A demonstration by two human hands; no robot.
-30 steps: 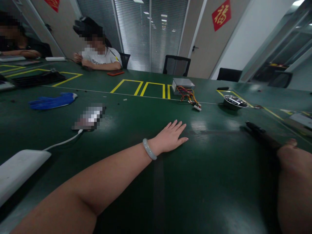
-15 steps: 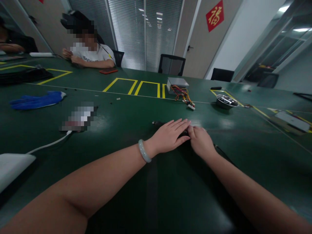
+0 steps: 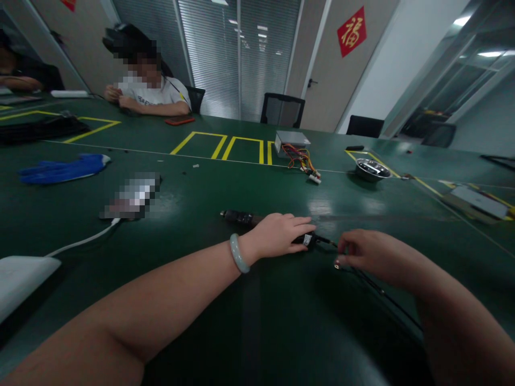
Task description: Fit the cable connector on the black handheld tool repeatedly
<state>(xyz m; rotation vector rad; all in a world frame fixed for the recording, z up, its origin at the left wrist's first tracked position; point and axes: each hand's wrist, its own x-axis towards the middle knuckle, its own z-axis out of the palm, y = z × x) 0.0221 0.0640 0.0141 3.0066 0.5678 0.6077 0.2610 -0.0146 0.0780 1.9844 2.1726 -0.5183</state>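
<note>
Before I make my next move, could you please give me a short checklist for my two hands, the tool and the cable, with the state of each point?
1. Left hand on the tool: ok, it lies over the middle part.
2. Tool lying on the table: ok.
3. Whole tool in view: not ok, the left hand covers part of it.
4. Right hand at the cable: ok, its fingers are there; how firm the grip is, cannot tell.
5. Bowl apart from both hands: ok, it stands farther back.
6. Tool switched off: cannot tell, no switch shows clearly.
</note>
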